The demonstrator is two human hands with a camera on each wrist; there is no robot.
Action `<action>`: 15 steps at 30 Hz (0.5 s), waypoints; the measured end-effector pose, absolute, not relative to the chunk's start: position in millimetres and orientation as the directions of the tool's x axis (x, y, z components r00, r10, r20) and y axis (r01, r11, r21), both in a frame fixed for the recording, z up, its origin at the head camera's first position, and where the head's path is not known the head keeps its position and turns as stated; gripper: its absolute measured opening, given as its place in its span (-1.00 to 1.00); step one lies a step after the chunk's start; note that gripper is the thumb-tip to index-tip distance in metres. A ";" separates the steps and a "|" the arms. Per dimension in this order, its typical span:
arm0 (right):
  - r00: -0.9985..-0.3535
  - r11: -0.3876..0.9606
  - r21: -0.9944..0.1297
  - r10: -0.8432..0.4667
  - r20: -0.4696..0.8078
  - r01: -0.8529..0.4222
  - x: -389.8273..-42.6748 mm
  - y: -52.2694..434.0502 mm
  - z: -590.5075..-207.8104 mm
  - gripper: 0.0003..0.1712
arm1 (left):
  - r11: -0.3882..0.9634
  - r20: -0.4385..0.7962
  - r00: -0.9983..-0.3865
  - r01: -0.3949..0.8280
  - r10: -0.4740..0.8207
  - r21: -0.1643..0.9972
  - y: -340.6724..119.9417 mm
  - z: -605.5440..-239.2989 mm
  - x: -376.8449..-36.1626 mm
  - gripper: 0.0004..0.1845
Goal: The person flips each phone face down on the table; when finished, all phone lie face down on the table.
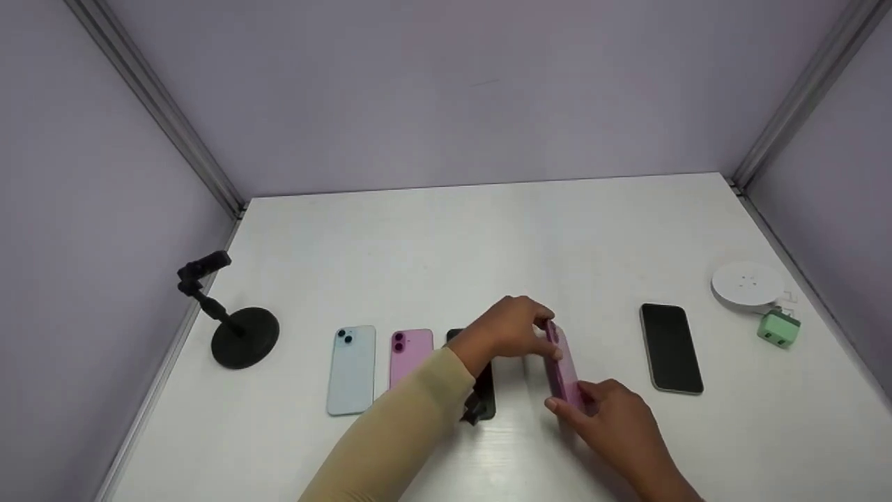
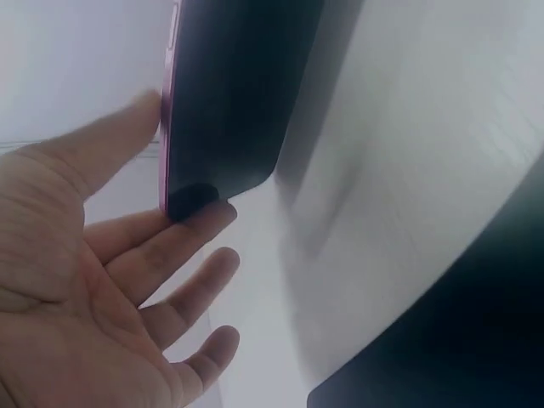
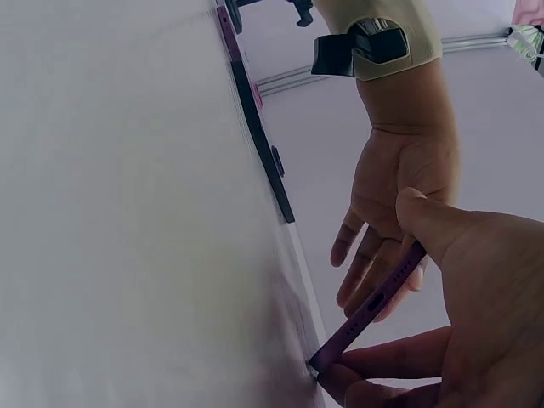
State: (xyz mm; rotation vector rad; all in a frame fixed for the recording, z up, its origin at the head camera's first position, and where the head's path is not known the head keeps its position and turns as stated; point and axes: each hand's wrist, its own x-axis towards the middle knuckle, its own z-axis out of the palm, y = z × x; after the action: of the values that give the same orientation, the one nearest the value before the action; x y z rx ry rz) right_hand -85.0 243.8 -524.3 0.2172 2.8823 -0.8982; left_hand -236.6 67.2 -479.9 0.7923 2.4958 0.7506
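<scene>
- Here, two hands, frame centre: left hand (image 1: 506, 330) fingers spread on, right hand (image 1: 614, 417) pinching, one purple slim phone (image 1: 563, 368) tilted on edge on the white worktop (image 1: 488, 237).
- Four phones lie flat: light-blue (image 1: 352, 369), pink (image 1: 410, 355), two black (image 1: 671, 348).

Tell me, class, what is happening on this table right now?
A person has a pink phone tilted up on its long edge on the white table. The left hand steadies its far end with straight fingers; the right hand pinches its near end. To the left lie a light blue phone, another pink phone and a black phone partly hidden by the left arm. A fourth phone lies screen up to the right.
</scene>
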 end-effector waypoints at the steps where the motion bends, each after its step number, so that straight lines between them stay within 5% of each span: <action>1: -0.983 0.817 -0.552 0.096 -0.158 0.168 -84.9 244.0 -524.7 0.01 | 0.692 -0.226 -0.742 0.408 0.631 0.595 65.9 -480.3 -236.8 -0.23; 15: -0.983 0.805 -0.576 0.053 -0.175 0.146 -87.4 249.1 -529.4 0.06 | 0.721 -0.251 -0.725 0.459 0.641 0.519 54.0 -484.7 -241.1 -0.14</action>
State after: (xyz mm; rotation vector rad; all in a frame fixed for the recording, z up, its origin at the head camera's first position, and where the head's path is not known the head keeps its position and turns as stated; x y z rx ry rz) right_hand -87.4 249.1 -529.4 0.1569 2.8400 -0.9244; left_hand -241.1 54.0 -484.7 0.8460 2.5098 0.5994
